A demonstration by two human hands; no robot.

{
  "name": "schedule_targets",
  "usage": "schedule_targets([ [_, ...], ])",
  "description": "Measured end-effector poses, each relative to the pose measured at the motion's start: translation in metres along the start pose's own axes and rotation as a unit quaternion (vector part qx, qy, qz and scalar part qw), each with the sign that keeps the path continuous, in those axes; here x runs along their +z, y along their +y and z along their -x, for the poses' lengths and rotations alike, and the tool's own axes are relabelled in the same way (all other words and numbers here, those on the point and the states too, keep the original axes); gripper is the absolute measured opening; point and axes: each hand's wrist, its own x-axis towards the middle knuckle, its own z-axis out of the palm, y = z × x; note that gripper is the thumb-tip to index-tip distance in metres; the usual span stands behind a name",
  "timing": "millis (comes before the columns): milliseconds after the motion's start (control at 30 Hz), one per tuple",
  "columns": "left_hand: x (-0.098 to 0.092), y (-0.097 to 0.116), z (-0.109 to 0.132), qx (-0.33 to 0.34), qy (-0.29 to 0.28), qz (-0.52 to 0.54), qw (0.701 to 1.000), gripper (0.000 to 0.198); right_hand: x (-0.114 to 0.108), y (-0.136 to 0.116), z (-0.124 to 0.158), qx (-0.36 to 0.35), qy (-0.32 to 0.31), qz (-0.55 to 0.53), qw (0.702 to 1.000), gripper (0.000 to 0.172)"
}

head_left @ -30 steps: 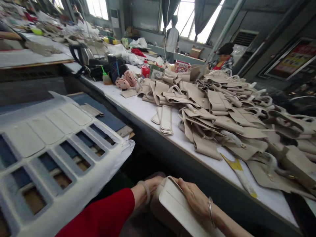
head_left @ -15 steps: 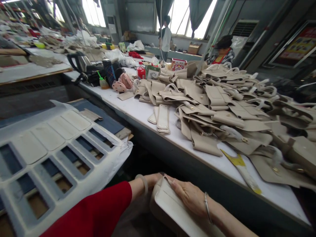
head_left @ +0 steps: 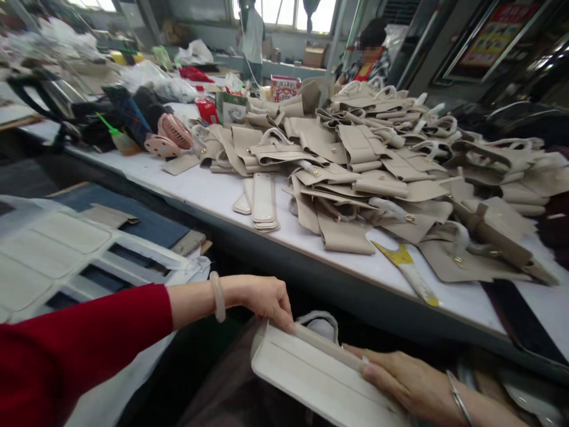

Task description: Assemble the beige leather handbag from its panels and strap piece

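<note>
A beige handbag (head_left: 320, 376) lies tilted across my lap, its pale, flat, round-cornered panel facing up with a thin line along it. A looped handle sticks out beyond its far edge. My left hand (head_left: 269, 299), with a pale bangle at the wrist, is closed, thumb and fingers pinching the far edge near the left corner. Farther right, my right hand (head_left: 395, 373), wearing a ring and a silver bangle, grips the same long edge, thumb on top. The fingers beneath are hidden.
Beige bag pieces (head_left: 355, 160) are heaped on the white table (head_left: 178, 181). Loose strips (head_left: 264, 201), a yellow-and-white scraper-like tool (head_left: 406, 270) and a dark phone-like slab (head_left: 527, 317) lie along its near edge. At left is a white sheet with cut-outs (head_left: 102, 279). A person (head_left: 364, 56) sits behind the heap.
My hands have moved apart along the bag's edge, the left now pinching near the corner. The bag has turned flatter and its handle shows. My view has shifted right and down.
</note>
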Motion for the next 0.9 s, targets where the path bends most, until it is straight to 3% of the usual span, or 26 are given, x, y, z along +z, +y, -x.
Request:
schedule_targets([
  [67, -0.001, 0.006, 0.000, 0.019, 0.000, -0.040, 0.999, 0.022, -0.002, -0.007, -0.001, -0.004, -0.046, 0.024, 0.999, 0.053],
  [300, 0.012, 0.021, -0.003, 0.035, 0.042, -0.165, 0.985, 0.026, 0.009, -0.045, -0.025, -0.038, -0.020, 0.041, 0.998, 0.055],
  [400, 0.022, 0.019, -0.008, 0.048, 0.058, -0.192, 0.979, 0.035, 0.017, -0.055, -0.041, -0.073, 0.033, 0.012, 0.997, 0.054],
  [533, 0.036, 0.016, -0.003, 0.108, 0.157, -0.217, 0.957, 0.041, 0.019, -0.047, -0.043, -0.103, 0.169, -0.103, 0.975, 0.048],
  [600, 0.048, 0.019, 0.004, 0.142, 0.215, -0.222, 0.940, 0.035, 0.025, -0.027, -0.028, -0.086, 0.303, -0.184, 0.931, 0.053],
  [633, 0.056, 0.022, 0.008, 0.159, 0.238, -0.223, 0.932, 0.031, 0.033, -0.014, -0.018, -0.059, 0.381, -0.227, 0.895, 0.059],
  [733, 0.089, 0.038, 0.016, 0.206, 0.272, -0.222, 0.913, 0.015, 0.083, 0.022, 0.009, 0.065, 0.550, -0.356, 0.753, 0.079],
  [800, 0.114, 0.051, 0.015, 0.220, 0.250, -0.219, 0.917, 0.013, 0.130, 0.032, 0.012, 0.121, 0.557, -0.445, 0.691, 0.082],
  [900, 0.145, 0.066, 0.004, 0.224, 0.220, -0.215, 0.925, 0.012, 0.192, 0.021, -0.014, 0.099, 0.497, -0.554, 0.661, 0.074],
])
